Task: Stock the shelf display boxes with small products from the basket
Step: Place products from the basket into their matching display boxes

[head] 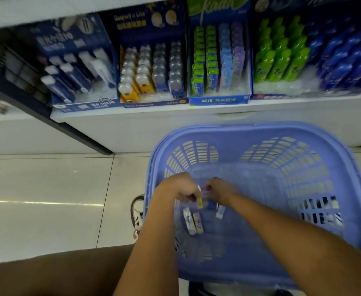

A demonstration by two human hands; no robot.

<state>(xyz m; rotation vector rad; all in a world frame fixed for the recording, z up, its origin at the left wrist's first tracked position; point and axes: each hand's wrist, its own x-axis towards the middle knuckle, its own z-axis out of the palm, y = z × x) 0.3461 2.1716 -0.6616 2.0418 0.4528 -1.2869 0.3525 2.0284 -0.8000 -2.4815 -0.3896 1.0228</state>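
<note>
A blue plastic basket (260, 133) sits on the floor below the shelf. Both my hands reach down inside it, close together. My left hand (180, 188) pinches a small yellow-ended packet (200, 202). My right hand (219, 190) has its fingers curled over small packets at the basket bottom; a purple packet (206, 192) shows between the two hands. Two loose packets, white (189, 221) and purple-yellow (198, 222), lie on the basket floor beneath my left hand. Above, the Kada display box (219, 100) holds rows of green, blue and purple packets.
The white shelf (175, 116) carries other display boxes: navy tubes (68, 82) at left, yellow and blue items (149, 71), green and blue bottles (282, 60) at right. A shoe (137, 216) stands on the tiled floor left of the basket.
</note>
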